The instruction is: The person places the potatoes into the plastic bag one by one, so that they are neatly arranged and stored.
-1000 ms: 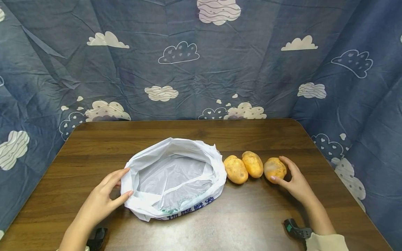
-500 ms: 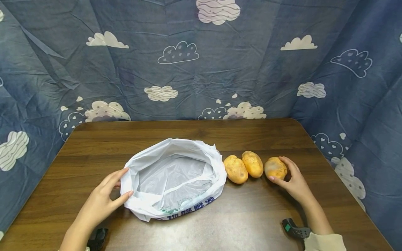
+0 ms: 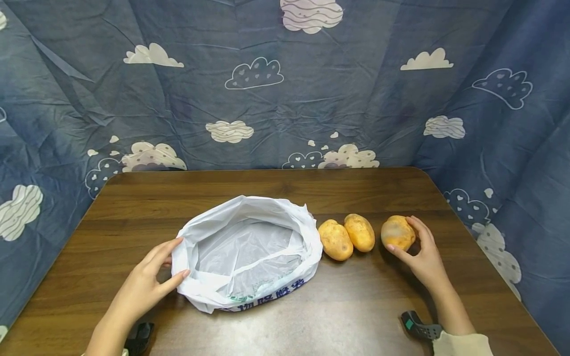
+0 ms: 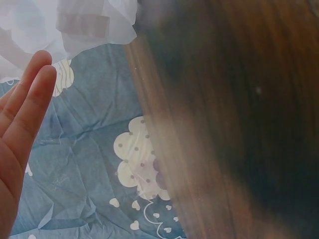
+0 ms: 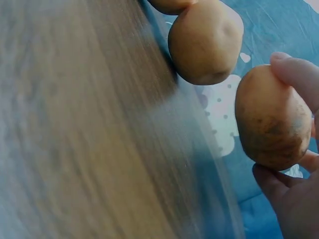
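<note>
A white plastic bag (image 3: 249,247) lies on the wooden table with its mouth spread wide and dark blue print along its near side. My left hand (image 3: 144,279) touches the bag's left rim, fingers straight and thumb spread apart from them; the left wrist view shows two straight fingers (image 4: 32,99) beside the white plastic. On the right, my right hand (image 3: 423,254) grips a potato (image 5: 271,119) between thumb and fingers, a little above the table. To the left of it, two more potatoes lie side by side, the nearer one (image 3: 335,241) right against the bag and the other potato (image 3: 359,232) beside it.
The brown wooden table (image 3: 347,311) reaches back to a blue curtain (image 3: 258,113) with cloud patterns, which also hangs along the right side. Each wrist wears a dark strap; the right strap (image 3: 420,326) shows a green patch.
My right hand has lifted the potato slightly and shifted it a little to the right, away from the other two. The left hand and the bag have stayed in place.
</note>
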Tool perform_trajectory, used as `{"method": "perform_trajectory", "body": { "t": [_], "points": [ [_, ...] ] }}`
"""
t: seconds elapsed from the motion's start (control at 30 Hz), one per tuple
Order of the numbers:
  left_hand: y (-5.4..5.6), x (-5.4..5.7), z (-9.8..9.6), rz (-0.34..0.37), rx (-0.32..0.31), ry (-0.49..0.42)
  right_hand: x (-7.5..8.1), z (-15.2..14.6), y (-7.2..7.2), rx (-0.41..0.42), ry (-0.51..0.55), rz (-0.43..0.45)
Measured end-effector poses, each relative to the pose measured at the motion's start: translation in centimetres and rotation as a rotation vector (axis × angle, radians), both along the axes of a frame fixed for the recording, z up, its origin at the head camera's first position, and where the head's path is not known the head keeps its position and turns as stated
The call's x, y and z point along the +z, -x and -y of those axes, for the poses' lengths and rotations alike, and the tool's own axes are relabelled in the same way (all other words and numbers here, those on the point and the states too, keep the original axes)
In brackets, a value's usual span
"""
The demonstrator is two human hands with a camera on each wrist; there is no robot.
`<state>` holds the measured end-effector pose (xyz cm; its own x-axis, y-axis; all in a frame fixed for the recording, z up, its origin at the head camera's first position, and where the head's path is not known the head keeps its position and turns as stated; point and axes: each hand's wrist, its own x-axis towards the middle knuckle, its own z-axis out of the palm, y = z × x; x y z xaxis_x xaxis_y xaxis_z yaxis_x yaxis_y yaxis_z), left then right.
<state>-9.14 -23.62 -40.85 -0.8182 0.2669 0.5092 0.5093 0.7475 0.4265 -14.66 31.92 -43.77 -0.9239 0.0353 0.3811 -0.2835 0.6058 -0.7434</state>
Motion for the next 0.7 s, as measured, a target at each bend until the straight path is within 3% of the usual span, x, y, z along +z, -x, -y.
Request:
{"method": "perform_trajectory", "body": {
  "t": [0.3, 0.7],
  "points": [
    [0.0, -0.1, 0.0, -0.01, -0.004, -0.003, 0.4, 0.5, 0.1, -0.012, 0.056, -0.048],
    [0.1, 0.0, 0.0, -0.017, -0.017, -0.012, 4.0, 3.7, -1.3, -0.013, 0.08, -0.109]
  ]
}}
